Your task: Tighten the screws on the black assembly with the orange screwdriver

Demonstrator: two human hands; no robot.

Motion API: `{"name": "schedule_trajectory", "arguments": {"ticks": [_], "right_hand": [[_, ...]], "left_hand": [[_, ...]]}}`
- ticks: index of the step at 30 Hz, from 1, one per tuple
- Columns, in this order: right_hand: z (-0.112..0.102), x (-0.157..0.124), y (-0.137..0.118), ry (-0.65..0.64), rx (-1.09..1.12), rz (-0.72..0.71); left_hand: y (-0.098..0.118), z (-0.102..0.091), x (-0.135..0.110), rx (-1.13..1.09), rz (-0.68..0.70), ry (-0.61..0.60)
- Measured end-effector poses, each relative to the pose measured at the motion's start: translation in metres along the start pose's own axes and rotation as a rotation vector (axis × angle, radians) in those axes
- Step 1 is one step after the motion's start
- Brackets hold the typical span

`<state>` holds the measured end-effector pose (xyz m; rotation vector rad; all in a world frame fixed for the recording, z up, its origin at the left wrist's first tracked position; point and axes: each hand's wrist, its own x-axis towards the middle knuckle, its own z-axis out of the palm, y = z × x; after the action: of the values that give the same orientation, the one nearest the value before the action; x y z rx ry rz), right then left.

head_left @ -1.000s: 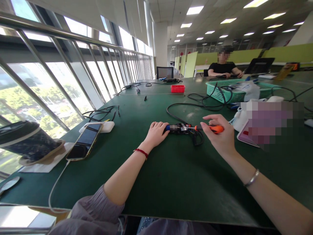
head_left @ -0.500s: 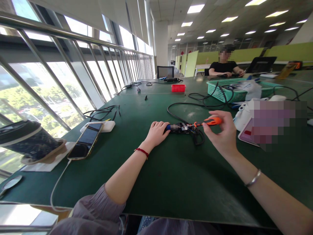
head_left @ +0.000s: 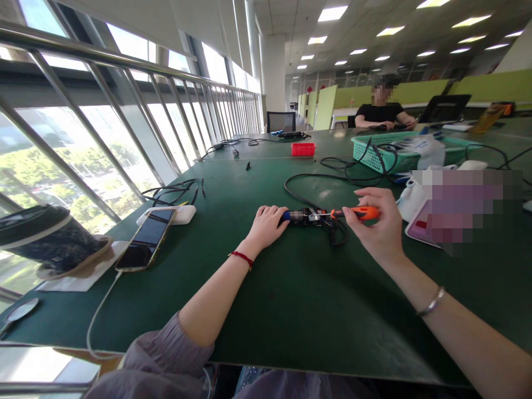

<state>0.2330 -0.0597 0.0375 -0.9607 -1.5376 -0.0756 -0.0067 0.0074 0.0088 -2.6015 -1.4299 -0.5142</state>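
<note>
My left hand [head_left: 266,224] rests on the green table [head_left: 291,299] with its fingers curled over the blue end of a small dark device [head_left: 305,216] that has a black cable running from it. My right hand [head_left: 378,227] pinches an orange-handled screwdriver [head_left: 361,212] whose thin shaft points left into the device. The screwdriver lies nearly level, just above the table.
A phone [head_left: 145,239] leans on a white power bank [head_left: 177,214] at the left, beside a dark bag [head_left: 45,239]. Loose black cables [head_left: 177,191], a red box [head_left: 303,149] and a green basket [head_left: 382,155] lie farther back. Another person [head_left: 380,113] sits at the far end.
My right hand lifted the screwdriver handle slightly, then lowered it back to level against the device. My left hand stayed put.
</note>
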Motion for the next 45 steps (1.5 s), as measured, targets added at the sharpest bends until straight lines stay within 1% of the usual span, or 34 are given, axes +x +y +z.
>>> {"name": "schedule_trajectory", "arguments": {"ticks": [2,3,7,9,14,20,26,28,31,33,39,43,45], "right_hand": [[-0.0008,-0.0008,0.0007,-0.048,-0.047,0.029],[-0.0010,-0.0010,0.0014,-0.051,-0.057,0.030],[0.0004,-0.0005,0.0038,0.024,0.013,-0.043],[0.0011,-0.0004,0.0037,0.034,0.035,-0.053],[-0.0002,-0.0018,0.0017,-0.044,-0.049,0.008],[0.0009,-0.0003,0.0032,0.036,0.014,-0.057],[-0.0016,-0.0024,0.0023,-0.046,-0.095,0.025],[-0.0014,-0.0024,0.0021,-0.024,-0.094,0.017],[0.0000,-0.0012,0.0020,0.026,-0.027,-0.037],[0.0005,-0.0005,0.0017,0.035,0.007,-0.059],[-0.0019,-0.0015,0.0009,-0.051,-0.086,0.004],[-0.0012,-0.0012,0.0010,0.002,-0.031,-0.039],[-0.0008,-0.0008,0.0008,0.007,-0.013,-0.058]], "left_hand": [[-0.0004,0.0002,0.0000,-0.005,0.002,0.000],[-0.0007,0.0003,0.0000,-0.007,0.004,0.001],[-0.0017,0.0010,0.0002,-0.004,0.007,0.012],[-0.0019,0.0014,0.0003,-0.001,0.007,0.013],[-0.0019,0.0017,0.0003,-0.002,0.008,0.007],[-0.0018,0.0023,0.0001,-0.007,0.010,0.013],[-0.0020,0.0018,0.0001,-0.003,0.006,0.007],[-0.0021,0.0021,0.0002,-0.002,0.006,0.009],[-0.0022,0.0030,0.0004,0.000,0.006,0.015],[-0.0022,0.0032,0.0005,0.003,0.005,0.016],[-0.0012,0.0012,0.0000,-0.001,0.005,0.007],[-0.0007,0.0003,-0.0001,-0.005,0.005,0.000],[-0.0009,0.0004,-0.0002,-0.006,0.006,0.003]]}}
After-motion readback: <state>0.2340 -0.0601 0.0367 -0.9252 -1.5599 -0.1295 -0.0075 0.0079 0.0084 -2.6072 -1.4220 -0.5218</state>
